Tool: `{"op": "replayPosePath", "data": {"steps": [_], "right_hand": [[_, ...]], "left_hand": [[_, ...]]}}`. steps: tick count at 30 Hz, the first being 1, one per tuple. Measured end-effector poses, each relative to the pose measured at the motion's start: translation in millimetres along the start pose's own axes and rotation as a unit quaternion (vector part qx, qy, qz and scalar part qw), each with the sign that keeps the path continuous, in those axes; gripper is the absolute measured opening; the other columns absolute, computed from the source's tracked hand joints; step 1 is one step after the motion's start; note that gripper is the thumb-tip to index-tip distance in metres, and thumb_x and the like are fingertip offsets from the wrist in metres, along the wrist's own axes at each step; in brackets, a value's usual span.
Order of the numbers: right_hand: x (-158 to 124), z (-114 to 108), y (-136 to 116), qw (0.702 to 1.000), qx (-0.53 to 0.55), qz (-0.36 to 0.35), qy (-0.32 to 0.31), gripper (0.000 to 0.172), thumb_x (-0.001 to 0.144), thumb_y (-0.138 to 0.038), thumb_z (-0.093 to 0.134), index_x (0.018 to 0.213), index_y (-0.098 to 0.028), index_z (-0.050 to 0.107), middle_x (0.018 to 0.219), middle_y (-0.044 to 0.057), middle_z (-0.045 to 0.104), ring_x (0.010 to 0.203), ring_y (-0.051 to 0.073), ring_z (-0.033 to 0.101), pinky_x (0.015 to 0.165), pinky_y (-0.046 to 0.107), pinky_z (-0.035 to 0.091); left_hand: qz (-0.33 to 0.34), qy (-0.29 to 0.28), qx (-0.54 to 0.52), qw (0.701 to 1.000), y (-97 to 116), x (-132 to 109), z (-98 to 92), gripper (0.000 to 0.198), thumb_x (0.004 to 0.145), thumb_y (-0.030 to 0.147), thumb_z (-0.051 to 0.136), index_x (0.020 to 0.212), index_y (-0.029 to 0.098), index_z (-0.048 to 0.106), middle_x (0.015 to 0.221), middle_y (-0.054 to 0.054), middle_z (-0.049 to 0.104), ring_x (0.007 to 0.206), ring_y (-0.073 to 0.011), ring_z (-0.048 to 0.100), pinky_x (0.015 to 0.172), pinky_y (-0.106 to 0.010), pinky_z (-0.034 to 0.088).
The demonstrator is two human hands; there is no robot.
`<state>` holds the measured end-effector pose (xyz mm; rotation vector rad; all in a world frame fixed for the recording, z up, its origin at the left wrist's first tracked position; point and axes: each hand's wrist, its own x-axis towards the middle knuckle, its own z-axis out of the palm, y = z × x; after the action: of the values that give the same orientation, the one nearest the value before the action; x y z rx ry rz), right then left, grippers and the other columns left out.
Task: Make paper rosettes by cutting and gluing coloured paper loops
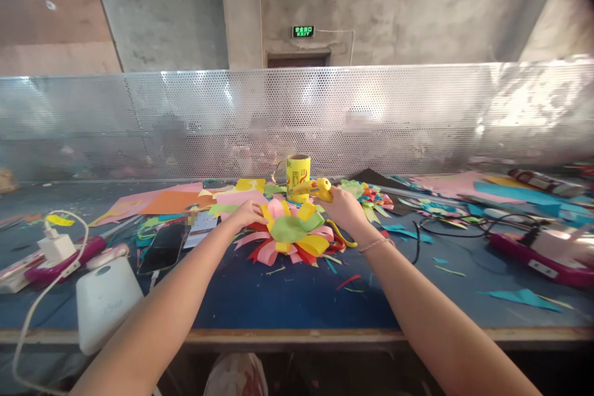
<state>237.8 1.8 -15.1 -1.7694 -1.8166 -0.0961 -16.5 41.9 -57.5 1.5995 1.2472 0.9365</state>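
In front of me on the blue table lies a layered paper flower (293,229), with a green centre and looped yellow, pink and red petals. My left hand (248,216) is at its left edge, fingers closed on a pink petal. My right hand (346,205) is wrapped round a yellow glue gun (315,187), held above the flower's far right side with its nozzle pointing left. A yellow cord (342,234) curves below that hand. Just behind the flower stands a yellow cardboard tube (298,174), partly covered by the glue gun.
A phone (161,249), a white power bank (107,297) and a purple power strip (88,258) lie left. Another power strip (541,260) sits right with black cables. Coloured sheets (179,203) and scraps spread behind. A perforated metal screen (288,117) closes the far side.
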Motion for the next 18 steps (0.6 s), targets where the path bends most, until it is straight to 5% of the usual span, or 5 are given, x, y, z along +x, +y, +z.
{"op": "replayPosePath", "data": {"steps": [7, 18], "right_hand": [[5.1, -3.2, 11.9, 0.999, 0.015, 0.017, 0.027, 0.037, 0.076, -0.048, 0.047, 0.094, -0.018, 0.06, 0.082, 0.009, 0.065, 0.072, 0.021, 0.058, 0.055, 0.027, 0.034], [7.8, -4.1, 17.9, 0.997, 0.036, 0.025, 0.068, 0.035, 0.075, -0.045, 0.049, 0.094, -0.018, 0.061, 0.085, 0.009, 0.066, 0.074, 0.021, 0.058, 0.056, 0.027, 0.036]], "left_hand": [[0.002, -0.096, -0.116, 0.989, 19.6, -12.7, -4.7, 0.041, 0.047, 0.016, 0.077, 0.086, 0.014, 0.066, 0.085, -0.007, 0.069, 0.079, -0.0197, 0.064, 0.079, -0.036, 0.048], [-0.009, -0.167, -0.039, 0.985, 23.2, -14.9, -19.3, 0.04, 0.06, 0.026, 0.072, 0.099, 0.02, 0.062, 0.099, -0.004, 0.065, 0.098, -0.0181, 0.058, 0.093, -0.034, 0.039]]}}
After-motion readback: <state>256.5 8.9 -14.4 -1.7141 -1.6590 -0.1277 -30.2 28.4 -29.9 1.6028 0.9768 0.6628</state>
